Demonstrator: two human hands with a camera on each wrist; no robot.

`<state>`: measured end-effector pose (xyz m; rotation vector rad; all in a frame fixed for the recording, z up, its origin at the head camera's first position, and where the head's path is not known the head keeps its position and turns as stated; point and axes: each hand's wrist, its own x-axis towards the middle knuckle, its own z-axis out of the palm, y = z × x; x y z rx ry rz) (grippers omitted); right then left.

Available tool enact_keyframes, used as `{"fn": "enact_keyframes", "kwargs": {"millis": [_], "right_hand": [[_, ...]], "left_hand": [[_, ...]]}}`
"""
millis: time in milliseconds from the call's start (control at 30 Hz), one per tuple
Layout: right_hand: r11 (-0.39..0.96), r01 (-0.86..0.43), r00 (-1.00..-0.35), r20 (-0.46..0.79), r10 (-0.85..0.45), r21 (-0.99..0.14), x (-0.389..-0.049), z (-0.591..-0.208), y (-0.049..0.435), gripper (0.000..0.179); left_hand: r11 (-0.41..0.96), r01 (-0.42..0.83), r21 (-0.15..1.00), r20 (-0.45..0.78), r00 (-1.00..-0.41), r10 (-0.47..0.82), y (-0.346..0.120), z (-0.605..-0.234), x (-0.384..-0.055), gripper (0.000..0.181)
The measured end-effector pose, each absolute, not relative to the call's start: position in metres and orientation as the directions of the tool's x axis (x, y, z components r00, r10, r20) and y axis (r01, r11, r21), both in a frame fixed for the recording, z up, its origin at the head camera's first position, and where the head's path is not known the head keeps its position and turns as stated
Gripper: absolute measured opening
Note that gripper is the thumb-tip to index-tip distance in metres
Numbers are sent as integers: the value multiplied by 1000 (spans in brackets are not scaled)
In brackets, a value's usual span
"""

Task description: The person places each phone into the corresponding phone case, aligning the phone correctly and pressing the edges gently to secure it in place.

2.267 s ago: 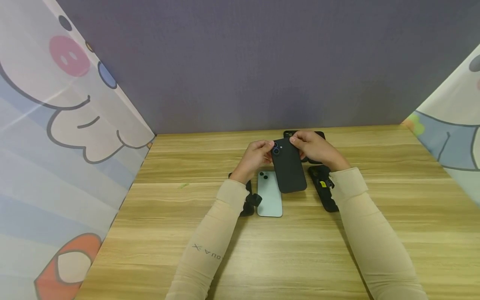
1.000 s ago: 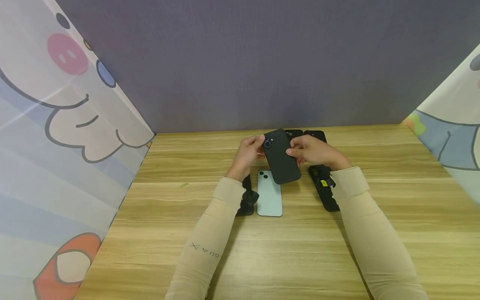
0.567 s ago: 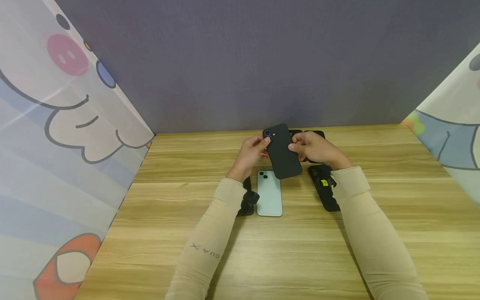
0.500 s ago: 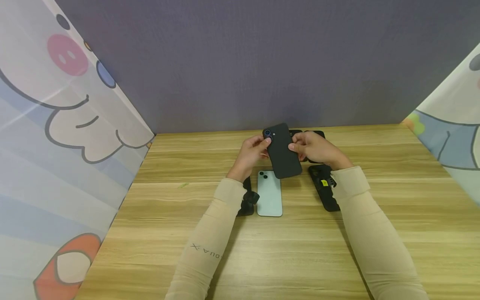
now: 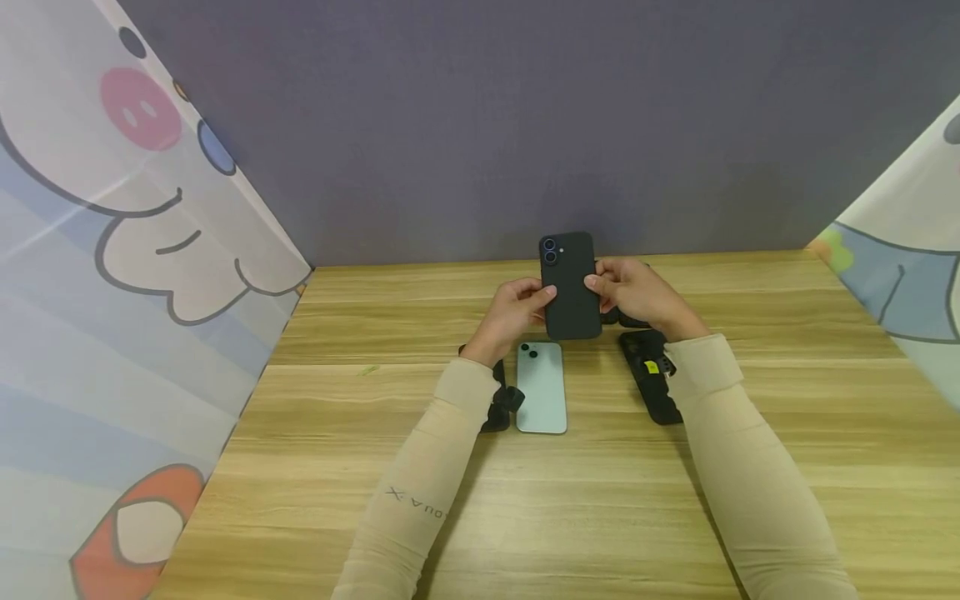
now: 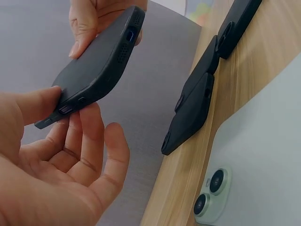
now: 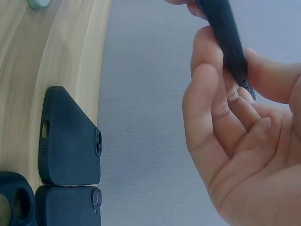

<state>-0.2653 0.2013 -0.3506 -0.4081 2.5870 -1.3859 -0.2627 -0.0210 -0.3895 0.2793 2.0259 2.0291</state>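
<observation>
A phone in a black case (image 5: 572,304) is held up above the table, its back with two blue-ringed lenses facing the head camera. My left hand (image 5: 513,315) pinches its left edge, thumb on the back and fingers behind. On the opposite edge, my right hand (image 5: 636,292) pinches it the same way. The left wrist view shows the port and speaker holes at the end of the cased phone (image 6: 101,70). Below it lies a pale green phone (image 5: 542,390), lenses up. The screen side of the held phone is hidden from the head camera.
Two black phone cases (image 7: 70,141) lie side by side at the back, mostly behind my right hand in the head view. Another black case (image 5: 649,387) with a yellow patch lies by my right wrist. A dark flat item (image 5: 497,417) is partly under my left wrist. A grey partition (image 5: 450,150) stands behind.
Both hands have lifted the cased phone farther back and turned it from tilted to nearly upright. My left thumb has shifted from beside the lenses down the left edge. The pale green phone stays put.
</observation>
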Motion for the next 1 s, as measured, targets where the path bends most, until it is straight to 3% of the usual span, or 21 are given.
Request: {"fn": "enact_keyframes", "kwargs": {"millis": [1000], "right_hand": [[502,-76,-926,-126,-356,-861,-268,-353,193,25]], "left_hand": [[37,-53,998,-61,-968,245,-26,-387,-265,23]]}}
